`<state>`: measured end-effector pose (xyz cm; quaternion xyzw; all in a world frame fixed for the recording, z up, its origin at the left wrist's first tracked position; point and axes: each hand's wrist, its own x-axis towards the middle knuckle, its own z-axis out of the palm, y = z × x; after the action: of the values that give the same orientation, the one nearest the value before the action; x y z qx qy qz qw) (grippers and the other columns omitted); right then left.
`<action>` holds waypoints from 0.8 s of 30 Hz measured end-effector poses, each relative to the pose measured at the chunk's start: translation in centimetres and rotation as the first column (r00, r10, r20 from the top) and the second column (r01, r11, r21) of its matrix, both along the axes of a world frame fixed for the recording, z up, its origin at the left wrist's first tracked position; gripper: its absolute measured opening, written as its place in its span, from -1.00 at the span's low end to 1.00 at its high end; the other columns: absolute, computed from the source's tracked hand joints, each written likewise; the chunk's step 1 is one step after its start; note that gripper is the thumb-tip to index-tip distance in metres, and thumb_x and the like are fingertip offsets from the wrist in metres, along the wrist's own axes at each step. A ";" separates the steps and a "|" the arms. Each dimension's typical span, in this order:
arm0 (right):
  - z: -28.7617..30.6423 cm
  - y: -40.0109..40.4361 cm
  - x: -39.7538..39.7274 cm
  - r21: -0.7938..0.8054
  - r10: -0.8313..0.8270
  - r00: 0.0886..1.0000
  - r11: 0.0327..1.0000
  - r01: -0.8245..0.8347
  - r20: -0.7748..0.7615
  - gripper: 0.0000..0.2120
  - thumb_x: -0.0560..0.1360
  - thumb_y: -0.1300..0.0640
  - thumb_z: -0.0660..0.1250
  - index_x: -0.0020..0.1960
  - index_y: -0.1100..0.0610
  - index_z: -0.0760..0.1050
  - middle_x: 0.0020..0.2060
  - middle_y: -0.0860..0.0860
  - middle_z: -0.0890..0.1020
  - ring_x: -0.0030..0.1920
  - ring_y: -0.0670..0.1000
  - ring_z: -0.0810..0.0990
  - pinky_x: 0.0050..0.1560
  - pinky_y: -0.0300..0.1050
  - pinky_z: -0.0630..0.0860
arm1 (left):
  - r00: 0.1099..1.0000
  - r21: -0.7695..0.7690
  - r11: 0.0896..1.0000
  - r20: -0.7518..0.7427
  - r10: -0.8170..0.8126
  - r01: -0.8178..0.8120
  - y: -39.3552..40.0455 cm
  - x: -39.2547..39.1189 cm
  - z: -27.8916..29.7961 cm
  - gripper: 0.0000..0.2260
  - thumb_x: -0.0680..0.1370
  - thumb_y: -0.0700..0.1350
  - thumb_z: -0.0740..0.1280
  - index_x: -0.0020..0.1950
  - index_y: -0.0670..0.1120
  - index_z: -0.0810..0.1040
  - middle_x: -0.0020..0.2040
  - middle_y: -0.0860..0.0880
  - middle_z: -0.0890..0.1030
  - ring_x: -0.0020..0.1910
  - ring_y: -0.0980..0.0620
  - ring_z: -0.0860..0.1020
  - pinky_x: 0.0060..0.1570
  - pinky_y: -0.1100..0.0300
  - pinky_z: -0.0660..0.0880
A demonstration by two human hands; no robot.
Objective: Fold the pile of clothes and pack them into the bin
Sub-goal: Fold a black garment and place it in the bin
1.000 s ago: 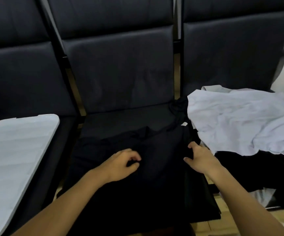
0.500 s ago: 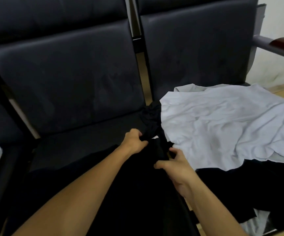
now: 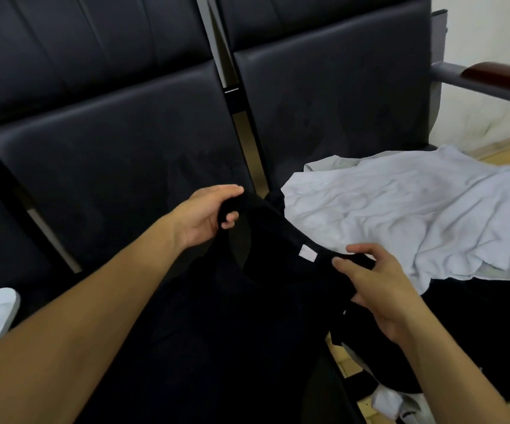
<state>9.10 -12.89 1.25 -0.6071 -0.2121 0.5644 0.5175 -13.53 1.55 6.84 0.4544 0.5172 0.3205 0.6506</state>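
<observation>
The left hand gripped the black shirt at one side of its collar, fingers curled around the fabric. The right hand pinched the collar's other side just past the white label. The shirt hung down over the middle seat's front edge. On the right seat lay a crumpled white garment atop dark clothes.

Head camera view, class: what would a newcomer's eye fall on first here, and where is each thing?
First come the two bare arms reaching in from below: the left hand and the right hand each grip the neckline of a black shirt, lifted at centre with its white label showing. Next, the crumpled white garment spread over the right seat stands out against the dark padded chairs.
</observation>
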 end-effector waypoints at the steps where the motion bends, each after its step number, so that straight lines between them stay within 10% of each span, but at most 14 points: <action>1: -0.1 -0.2 0.9 -0.020 0.012 1.000 1.000 -0.012 0.019 -0.80 0.50 0.27 0.43 0.10 0.16 0.52 -0.12 0.21 0.66 -0.29 0.14 0.64 -0.15 0.14 0.64 | 0.999 0.014 0.999 -0.019 0.033 -0.033 0.2 0.8 0.0 -0.69 0.54 -0.19 0.39 0.27 -0.13 0.46 -0.07 -0.10 0.61 -0.39 0.08 0.52 -0.51 0.27 0.33; 8: -0.2 -2.0 5.8 -0.138 0.141 0.872 0.987 -0.086 0.469 -0.79 0.47 0.21 0.47 0.08 0.12 0.54 -0.16 0.07 0.67 -0.20 0.12 0.69 -0.08 0.10 0.67 | 0.995 0.103 0.990 0.012 0.101 -0.101 1.9 7.6 -1.4 -0.73 0.53 -0.40 0.35 0.17 -0.14 0.57 0.09 -0.15 0.62 -0.06 0.02 0.65 -0.19 0.25 0.59; 15: -1.2 -2.6 9.3 -0.440 0.399 0.551 0.896 -0.064 0.733 -0.62 0.55 -0.12 0.28 -0.25 0.16 0.58 -0.51 0.01 0.65 -0.31 0.07 0.67 -0.12 -0.03 0.61 | 0.929 0.262 0.947 -0.361 -0.082 0.185 3.8 13.8 -5.8 -0.81 0.55 -0.32 0.35 0.06 -0.05 0.56 0.18 -0.17 0.61 0.08 0.00 0.58 0.07 0.11 0.58; 19: -1.9 -2.8 10.4 -0.447 0.388 0.358 0.889 0.095 0.849 -0.57 0.53 -0.25 0.22 -0.07 0.13 0.57 -0.11 0.14 0.61 -0.09 0.20 0.59 -0.08 0.00 0.54 | 0.630 0.218 0.796 -0.738 -0.244 0.564 3.6 11.0 -7.5 -0.94 0.60 -0.03 0.30 0.03 0.03 0.52 -0.03 -0.06 0.63 -0.07 -0.06 0.59 -0.04 0.13 0.53; 24: -2.1 -1.8 9.1 -0.454 0.454 0.461 0.883 -0.120 0.763 -0.57 0.47 -0.31 0.30 -0.15 0.08 0.52 -0.22 0.06 0.61 -0.22 0.12 0.59 -0.12 -0.02 0.53 | 0.172 -0.090 0.738 -0.947 -0.271 0.669 1.6 -0.1 -9.3 -0.56 0.48 0.19 0.42 0.25 0.02 0.44 0.07 0.02 0.48 0.03 0.02 0.51 0.10 0.13 0.48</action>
<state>18.24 -14.69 -0.89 -0.8370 -0.4390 0.2999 0.1292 -13.63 3.15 -2.42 0.7966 0.5500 -0.1297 0.2147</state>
